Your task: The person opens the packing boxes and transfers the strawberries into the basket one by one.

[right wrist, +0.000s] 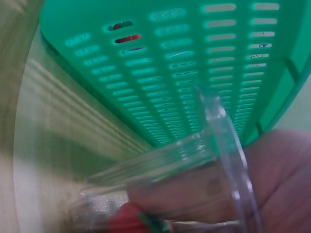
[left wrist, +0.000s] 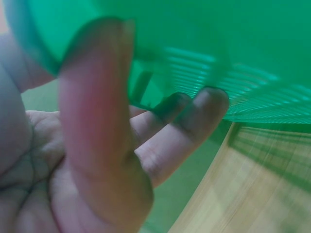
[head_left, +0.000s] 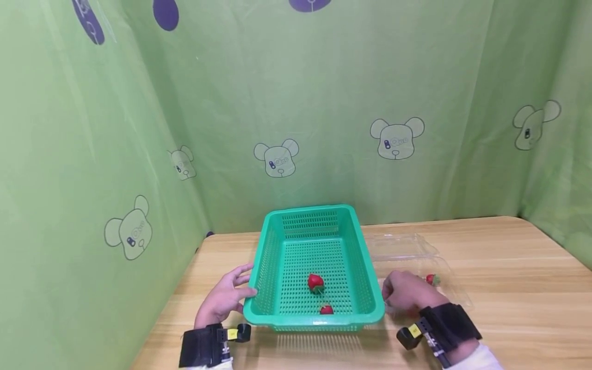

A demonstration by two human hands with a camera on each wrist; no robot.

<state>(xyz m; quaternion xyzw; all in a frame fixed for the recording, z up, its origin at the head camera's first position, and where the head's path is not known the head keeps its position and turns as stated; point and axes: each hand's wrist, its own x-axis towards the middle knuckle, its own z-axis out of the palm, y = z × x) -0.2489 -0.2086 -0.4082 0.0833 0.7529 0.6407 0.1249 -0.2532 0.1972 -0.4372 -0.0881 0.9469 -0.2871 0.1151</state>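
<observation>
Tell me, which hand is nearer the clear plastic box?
The person's right hand: it reaches into the clear plastic box. The left hand grips the left side of the green basket, which is between it and the box.

Head view: R hand has fingertips hidden, grip unclear; box partly hid behind basket & hand; front berry part-hid by rim. R-wrist view: box berry blurred, cut off at btm.

head view: bright | striped shadow below basket | wrist views: blurred
</observation>
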